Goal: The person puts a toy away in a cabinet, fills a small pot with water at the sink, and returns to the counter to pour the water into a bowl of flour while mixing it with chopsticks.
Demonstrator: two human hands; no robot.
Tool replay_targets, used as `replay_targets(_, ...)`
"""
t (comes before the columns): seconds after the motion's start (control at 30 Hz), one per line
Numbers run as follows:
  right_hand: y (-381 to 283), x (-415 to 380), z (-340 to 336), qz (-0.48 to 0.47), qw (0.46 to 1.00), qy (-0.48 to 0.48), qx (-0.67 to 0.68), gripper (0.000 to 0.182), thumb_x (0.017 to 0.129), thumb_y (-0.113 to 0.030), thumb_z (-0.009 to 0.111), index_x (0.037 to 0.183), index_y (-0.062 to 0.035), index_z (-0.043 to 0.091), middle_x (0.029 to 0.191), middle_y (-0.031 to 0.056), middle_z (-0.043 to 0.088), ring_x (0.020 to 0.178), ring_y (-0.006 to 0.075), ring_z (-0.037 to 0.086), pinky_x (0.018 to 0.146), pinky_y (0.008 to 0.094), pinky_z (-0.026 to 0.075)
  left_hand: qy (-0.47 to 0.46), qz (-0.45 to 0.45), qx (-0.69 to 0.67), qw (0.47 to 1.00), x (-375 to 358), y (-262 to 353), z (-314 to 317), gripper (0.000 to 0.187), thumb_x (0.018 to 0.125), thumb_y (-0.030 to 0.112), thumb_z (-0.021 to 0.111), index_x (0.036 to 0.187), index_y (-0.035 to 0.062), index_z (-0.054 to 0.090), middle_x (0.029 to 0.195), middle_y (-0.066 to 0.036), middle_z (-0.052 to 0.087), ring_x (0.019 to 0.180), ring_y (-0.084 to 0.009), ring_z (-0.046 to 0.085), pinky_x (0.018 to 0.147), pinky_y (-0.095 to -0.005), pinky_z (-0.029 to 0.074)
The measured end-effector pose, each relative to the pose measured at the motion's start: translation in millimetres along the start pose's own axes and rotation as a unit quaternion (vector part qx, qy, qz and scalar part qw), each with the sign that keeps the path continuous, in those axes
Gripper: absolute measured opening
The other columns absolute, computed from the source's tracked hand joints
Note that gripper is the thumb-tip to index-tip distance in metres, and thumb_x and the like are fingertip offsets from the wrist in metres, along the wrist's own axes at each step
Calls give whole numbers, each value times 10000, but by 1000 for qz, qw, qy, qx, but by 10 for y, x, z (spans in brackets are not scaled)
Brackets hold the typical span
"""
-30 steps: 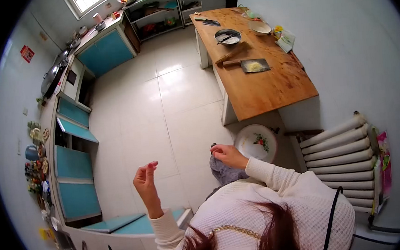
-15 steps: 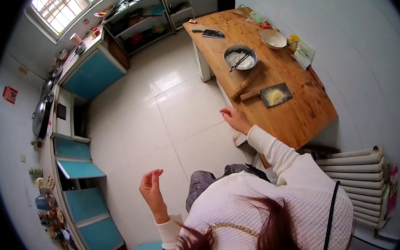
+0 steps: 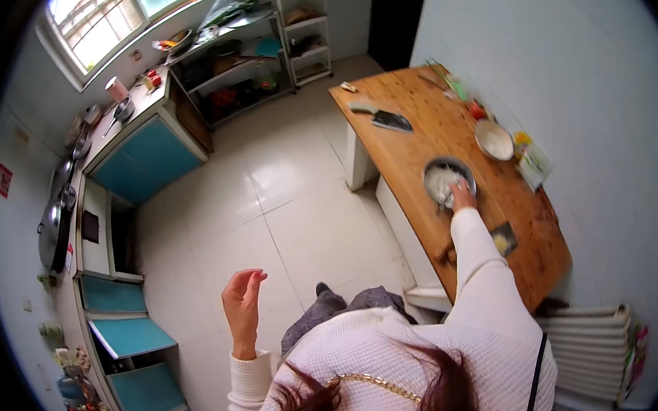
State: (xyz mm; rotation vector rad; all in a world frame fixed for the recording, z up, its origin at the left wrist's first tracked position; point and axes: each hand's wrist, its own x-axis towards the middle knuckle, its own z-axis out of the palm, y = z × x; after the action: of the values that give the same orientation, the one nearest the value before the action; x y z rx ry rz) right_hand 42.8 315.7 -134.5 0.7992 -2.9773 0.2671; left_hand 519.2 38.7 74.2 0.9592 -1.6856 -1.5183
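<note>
My right hand (image 3: 463,196) is over the near right rim of a grey metal bowl (image 3: 426,176) with white flour (image 3: 441,180) in it. Its fingers are closed on the pair of dark chopsticks (image 3: 445,206), mostly covered by the hand and blurred. Just below, my sleeve partly hides a cleaver (image 3: 509,231) with a small yellow heap (image 3: 501,243) on its blade, and a brown rolling pin (image 3: 446,256). My left hand (image 3: 242,305) is raised over the floor at my left, holding nothing, fingers loosely bent and the thumb up.
On the wooden table (image 3: 394,154) lie another cleaver (image 3: 392,120), a pale bowl (image 3: 493,141), a red item (image 3: 477,109) and a packet (image 3: 534,166) by the wall. A counter with blue doors (image 3: 148,159) runs along the left; one flap (image 3: 133,336) stands out. A radiator (image 3: 587,347) is at lower right.
My right hand has reached forward from the table's edge to the bowl and closed on the chopsticks. My left hand stays raised, and the view has shifted.
</note>
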Motion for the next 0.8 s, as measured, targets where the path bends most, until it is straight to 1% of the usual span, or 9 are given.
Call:
replay_targets(0.1, -212, 93, -229, 84, 993, -84, -7, 334, 808, -245, 450, 1125, -149, 489, 1255, 108, 391, 995, 322, 499, 805, 418, 428, -43, 2, 60, 997, 495, -17, -33, 133, 841, 99, 545, 859, -23, 595, 783, -62, 629, 760, -113, 592, 692, -219, 447)
replay_targets(0.23, -101, 229, -140, 122, 986, -116, -12, 274, 786, -239, 483, 1002, -82, 543, 1134, 78, 461, 1001, 301, 472, 786, 413, 435, -90, -5, 48, 995, 1063, -42, 133, 136, 843, 104, 541, 860, -18, 600, 783, -66, 638, 761, -114, 598, 680, -222, 456)
replay_targets(0.27, 41, 194, -70, -67, 990, -85, -93, 180, 777, -199, 496, 869, -74, 587, 1040, 95, 485, 960, 302, 471, 765, 397, 449, -97, -9, 42, 994, 1183, -80, 181, 136, 842, 104, 542, 861, -17, 600, 782, -65, 637, 762, -115, 599, 686, -223, 458)
replay_targets(0.37, 171, 264, -164, -213, 958, -102, -162, 126, 764, -159, 508, 814, -93, 603, 967, 76, 506, 887, 284, 496, 700, 399, 468, -108, -28, 34, 993, 1528, -100, 299, 135, 841, 106, 544, 864, -14, 600, 782, -60, 635, 771, -119, 602, 700, -227, 465)
replay_targets(0.53, -53, 756, -735, -58, 984, 140, 96, 156, 688, 12, 553, 824, -53, 590, 897, 91, 555, 839, 253, 539, 726, 347, 453, -105, -51, 30, 993, 2203, -236, 402, 131, 847, 83, 531, 882, -30, 588, 818, -59, 620, 781, -127, 593, 722, -235, 461)
replay_targets(0.57, -300, 925, -981, -24, 962, 178, 207, 162, 686, 41, 546, 823, -38, 582, 878, 84, 550, 838, 231, 542, 719, 325, 455, -80, -55, 30, 995, 2337, -261, 436, 131, 847, 83, 531, 882, -30, 588, 818, -59, 620, 781, -127, 593, 722, -235, 461)
replay_targets(0.63, -668, 1387, -1177, -117, 927, 322, 153, 101, 753, 13, 525, 843, -11, 567, 856, 63, 536, 801, 171, 538, 705, 270, 456, -108, -45, 20, 993, 2633, -251, 583, 135, 846, 87, 534, 884, -30, 589, 819, -64, 623, 774, -128, 597, 719, -237, 465)
replay_targets(0.73, -1853, 1903, -1341, 56, 787, 160, 593, 144, 855, -116, 488, 931, -13, 553, 894, 75, 566, 782, 153, 554, 747, 272, 469, -92, 7, 27, 995, 2976, -32, 779, 186, 839, 148, 552, 921, -14, 592, 812, -91, 640, 768, -148, 613, 693, -256, 474)
replay_targets(0.8, -2677, 2201, -1187, 31, 602, 38, 797, 179, 870, -169, 475, 916, -15, 552, 883, 88, 572, 781, 165, 558, 751, 287, 481, -45, 25, 23, 998, 3142, -10, 829, 203, 842, 157, 550, 964, -2, 581, 831, -96, 638, 784, -155, 611, 699, -261, 474)
